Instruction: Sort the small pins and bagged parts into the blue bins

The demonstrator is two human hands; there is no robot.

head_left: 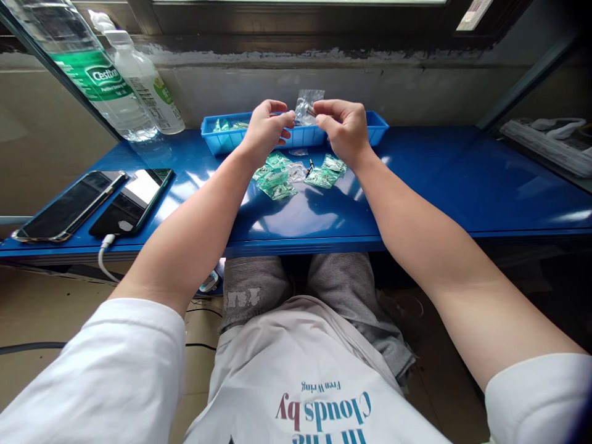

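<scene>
White T-shirt cloth (300,345), printed with lettering seen upside down, lies nearest the camera, and two bare arms are stretched forward from its sleeves. A small thin piece (311,111) is pinched between the thumb and fingers of the right hand (342,126), its end seen against a clear plastic bag (309,97). At the bag's other side the left hand (269,131) is held with fingers curled; whether the bag's edge is gripped there cannot be told. By the hands a long blue tray (222,143) is partly hidden, with green packets in its left end. Below them, on the blue table (462,179), more green packets (277,183) are scattered (their contents are too small to make out), along with a dark thin piece (309,168). Farther left, two phones (69,203) are laid side by side, one plugged into a white cable (107,243). Behind these, two bottles (147,86) are stood.
</scene>
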